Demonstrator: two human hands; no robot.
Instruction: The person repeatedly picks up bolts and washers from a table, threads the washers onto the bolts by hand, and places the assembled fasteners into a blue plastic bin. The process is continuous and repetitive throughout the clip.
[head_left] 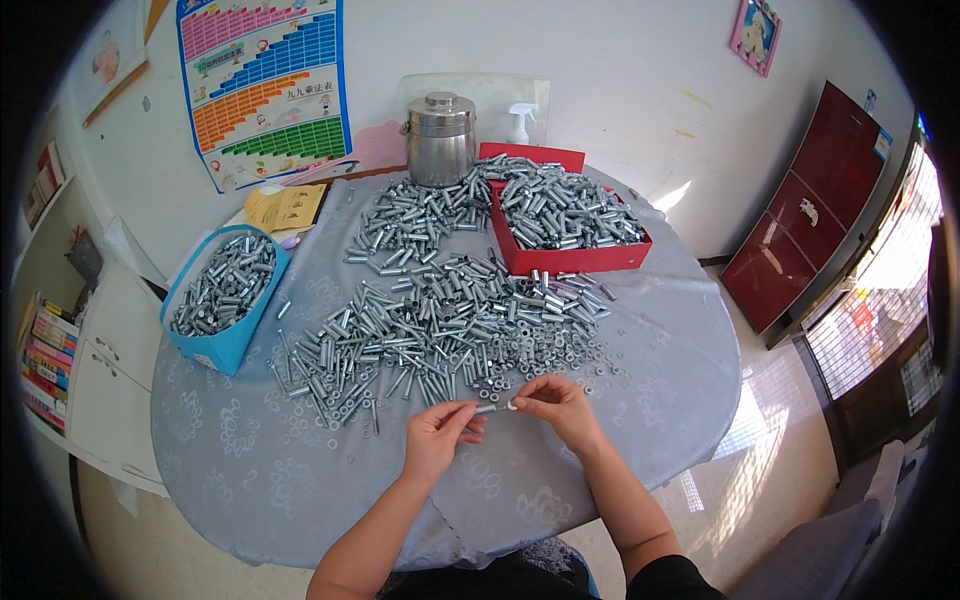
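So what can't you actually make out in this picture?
- Head view: the small metal piece between the left hand and right hand is too small to identify; fingers cover its ends.
- The red box and blue box: how deep the parts go is hidden by the top layer.
- The spray bottle is partly hidden behind the steel pot.

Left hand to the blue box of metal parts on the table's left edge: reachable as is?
Probably yes. The left hand is pinching a small metal piece with the right hand, so it must let go first. Only bare cloth and scattered loose parts lie toward the blue box.
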